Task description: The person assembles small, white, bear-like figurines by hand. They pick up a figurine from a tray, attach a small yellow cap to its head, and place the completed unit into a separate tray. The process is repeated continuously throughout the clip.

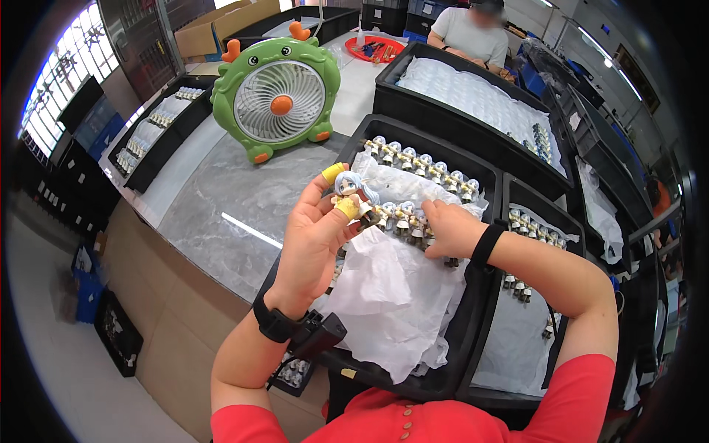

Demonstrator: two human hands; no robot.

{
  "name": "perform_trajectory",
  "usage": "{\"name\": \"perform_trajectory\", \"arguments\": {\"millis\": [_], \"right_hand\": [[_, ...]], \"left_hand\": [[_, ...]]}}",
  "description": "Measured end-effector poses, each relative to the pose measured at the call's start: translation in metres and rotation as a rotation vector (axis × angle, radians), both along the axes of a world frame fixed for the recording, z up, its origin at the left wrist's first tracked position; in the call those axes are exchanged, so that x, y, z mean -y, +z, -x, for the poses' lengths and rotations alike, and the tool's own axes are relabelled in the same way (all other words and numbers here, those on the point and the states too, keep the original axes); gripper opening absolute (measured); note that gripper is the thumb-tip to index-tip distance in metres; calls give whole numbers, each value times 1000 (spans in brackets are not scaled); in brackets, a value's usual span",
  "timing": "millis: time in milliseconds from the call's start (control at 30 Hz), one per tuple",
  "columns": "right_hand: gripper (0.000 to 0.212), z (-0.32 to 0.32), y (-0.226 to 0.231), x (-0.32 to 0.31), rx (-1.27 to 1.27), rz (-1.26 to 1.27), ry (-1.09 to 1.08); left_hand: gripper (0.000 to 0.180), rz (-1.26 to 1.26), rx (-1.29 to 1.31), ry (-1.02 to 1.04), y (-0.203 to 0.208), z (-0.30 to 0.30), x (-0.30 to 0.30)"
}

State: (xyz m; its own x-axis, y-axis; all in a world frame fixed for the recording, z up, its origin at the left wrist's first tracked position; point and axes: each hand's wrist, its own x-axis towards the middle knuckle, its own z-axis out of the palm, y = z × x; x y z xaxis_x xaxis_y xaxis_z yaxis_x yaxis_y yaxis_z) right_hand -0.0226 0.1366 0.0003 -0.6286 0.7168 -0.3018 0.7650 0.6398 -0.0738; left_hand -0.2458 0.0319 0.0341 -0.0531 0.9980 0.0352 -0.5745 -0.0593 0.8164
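Observation:
Between the thumb and fingers of my left hand (313, 230) is a small figurine (354, 193) with pale blue-white hair and a white outfit. Yellow finger covers wrap some of that hand's fingertips. The figurine is held above a black tray (473, 325) lined with crumpled white tissue paper (388, 288). My right hand (452, 230) reaches into the same tray, its fingers curled down at the near row of similar figurines (402, 214); its fingertips are partly hidden among them. Beyond a fold of paper lies another row of figurines (425, 164).
Right of this tray stands a second black tray (509, 369) with more figurines. Behind is a large black crate (384, 88) with white lining. A green cartoon-shaped fan (277, 100) stands on the grey table (214, 192) at left. A co-worker (473, 37) sits at the far side.

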Motion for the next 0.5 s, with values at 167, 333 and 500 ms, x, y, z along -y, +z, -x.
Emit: {"name": "perform_trajectory", "arguments": {"millis": [167, 333, 500], "right_hand": [[81, 1, 4, 2, -34, -40, -20], [84, -12, 8, -5, 52, -43, -1], [78, -17, 29, 0, 493, -15, 24]], "left_hand": [[45, 2, 2, 23, -1, 0, -1], [44, -1, -16, 9, -1, 0, -2], [43, -2, -15, 23, 0, -1, -1]]}}
